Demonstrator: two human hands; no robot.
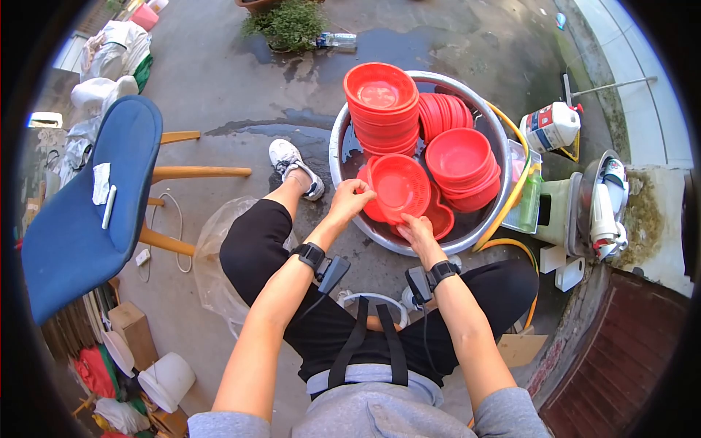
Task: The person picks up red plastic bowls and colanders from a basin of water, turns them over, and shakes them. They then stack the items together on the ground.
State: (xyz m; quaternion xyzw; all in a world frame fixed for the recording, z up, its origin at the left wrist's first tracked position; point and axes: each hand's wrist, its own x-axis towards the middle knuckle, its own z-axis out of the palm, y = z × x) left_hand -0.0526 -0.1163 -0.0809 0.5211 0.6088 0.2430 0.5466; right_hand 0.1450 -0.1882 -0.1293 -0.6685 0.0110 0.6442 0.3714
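Note:
A small red basket (401, 185) with a slotted rim is held between my two hands over the near left part of a large metal basin (336, 146). My left hand (352, 199) pinches its left edge, fingers closed. My right hand (418, 232) grips the near edge with the thumb on the rim. More red pieces lie under it, partly hidden. Behind it in the basin rises a tall stack of red baskets (380, 89). A sideways row of red baskets (444, 114) leans beside that stack, and another stack (460, 157) stands at the right.
A yellow hose (521, 182) runs along the basin's right side. Further right are a white jug (552, 126) and a green stool (556, 208). A blue chair (95, 212) stands at the left. A potted plant (288, 25) and a plastic bottle (337, 40) are beyond the basin.

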